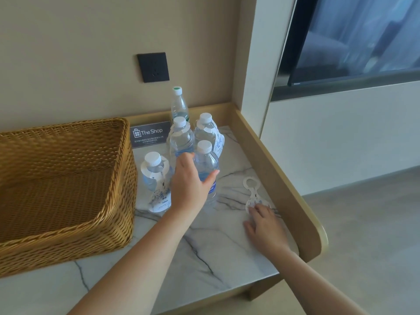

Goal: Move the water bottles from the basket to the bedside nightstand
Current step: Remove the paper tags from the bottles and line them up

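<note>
Now basket (68, 178) seemingly bare; five bottles (181, 142) upright on nightstand (227, 251).

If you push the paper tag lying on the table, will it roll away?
Probably not: the paper tag lies flat on the marble tabletop, so it should slide. It looks thin, likely light and floppy when lifted. The right hand touches its lower end.

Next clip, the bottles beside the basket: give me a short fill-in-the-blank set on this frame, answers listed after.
1. The number of water bottles standing on the marble top is ____.
2. The wicker basket holds ____ bottles.
3. The loose paper neck tag lies under the fingertips of the ____ hand.
4. The bottle with the green-marked cap stands nearest the ____.

Missing words: five; no; right; wall
</note>
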Motion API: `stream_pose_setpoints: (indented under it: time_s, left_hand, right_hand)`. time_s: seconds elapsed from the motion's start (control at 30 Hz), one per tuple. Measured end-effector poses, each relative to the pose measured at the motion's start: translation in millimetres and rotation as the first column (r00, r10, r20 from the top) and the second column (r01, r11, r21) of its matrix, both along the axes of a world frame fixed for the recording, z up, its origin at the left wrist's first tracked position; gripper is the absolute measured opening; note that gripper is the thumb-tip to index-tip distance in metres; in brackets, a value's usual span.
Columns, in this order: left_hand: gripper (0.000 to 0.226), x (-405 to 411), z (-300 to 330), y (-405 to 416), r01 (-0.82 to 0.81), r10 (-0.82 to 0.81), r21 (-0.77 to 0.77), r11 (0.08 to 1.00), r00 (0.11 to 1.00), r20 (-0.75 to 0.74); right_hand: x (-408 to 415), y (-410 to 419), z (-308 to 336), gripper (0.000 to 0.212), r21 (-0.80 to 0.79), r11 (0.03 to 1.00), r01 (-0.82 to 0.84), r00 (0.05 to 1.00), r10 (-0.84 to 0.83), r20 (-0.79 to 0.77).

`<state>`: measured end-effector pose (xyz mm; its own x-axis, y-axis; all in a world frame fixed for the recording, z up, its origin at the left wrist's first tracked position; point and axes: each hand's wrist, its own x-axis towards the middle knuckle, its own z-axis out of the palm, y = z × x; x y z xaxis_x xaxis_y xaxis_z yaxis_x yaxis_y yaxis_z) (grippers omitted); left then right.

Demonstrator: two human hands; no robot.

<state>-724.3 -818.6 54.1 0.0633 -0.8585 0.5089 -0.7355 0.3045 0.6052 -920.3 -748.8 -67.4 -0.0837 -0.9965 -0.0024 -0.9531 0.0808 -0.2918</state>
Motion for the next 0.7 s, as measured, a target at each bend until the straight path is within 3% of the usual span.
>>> stream_pose_setpoints:
  time_s: [0.37,0.6,0.7]
  left_hand:
    - [0.059,-13.8,-4.6,1.5,0.086,-0.084,0.025,0.996,0.994,-0.067]
    - [0.078,-9.1,0.8,18.1,0.166,-0.168,0.061,0.984,0.986,0.022]
    - [0.073,4.4,12.2,36.1,0.167,-0.165,-0.058,0.984,0.986,0.036]
  right_hand:
    - [3.2,2.3,12.6,0.053,0.005,0.999,0.046,0.998,-0.046,0.041]
    - [26.3,15.6,45.2,0.039,-0.231,0.972,0.041,0.988,-0.004,0.157]
    - [45.4,19.7,70.0,0.032,-0.375,0.927,0.000,0.976,0.081,0.200]
